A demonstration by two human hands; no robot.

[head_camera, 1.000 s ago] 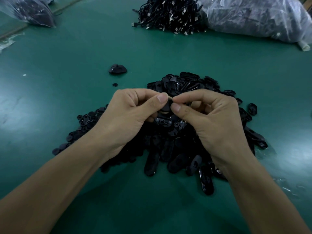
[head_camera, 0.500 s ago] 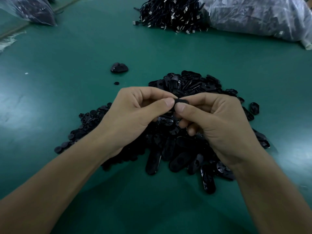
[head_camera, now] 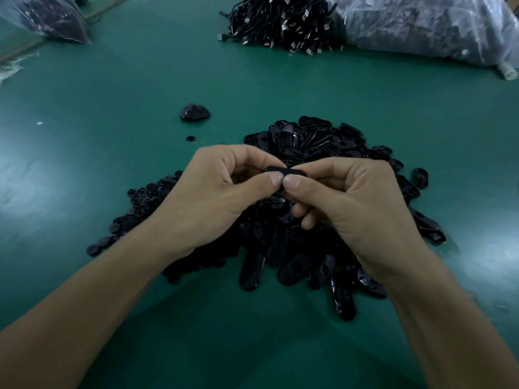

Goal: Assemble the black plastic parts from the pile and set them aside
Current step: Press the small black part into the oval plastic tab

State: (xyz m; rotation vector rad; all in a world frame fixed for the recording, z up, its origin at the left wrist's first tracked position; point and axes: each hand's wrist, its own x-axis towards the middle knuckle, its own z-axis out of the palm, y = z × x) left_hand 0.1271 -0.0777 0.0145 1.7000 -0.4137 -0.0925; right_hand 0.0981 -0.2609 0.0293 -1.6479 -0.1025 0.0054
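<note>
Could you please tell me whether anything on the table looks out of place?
Nothing looks damaged. Only strays: a small round piece lies alone apart from the pile, and one oval piece sits just off its right edge.

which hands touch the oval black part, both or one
Touching, both: the head view shows the left hand and right hand each pinching the oval black part.

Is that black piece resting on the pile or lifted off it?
Lifted: the left hand and right hand pinch the black oval part above the pile.
</note>
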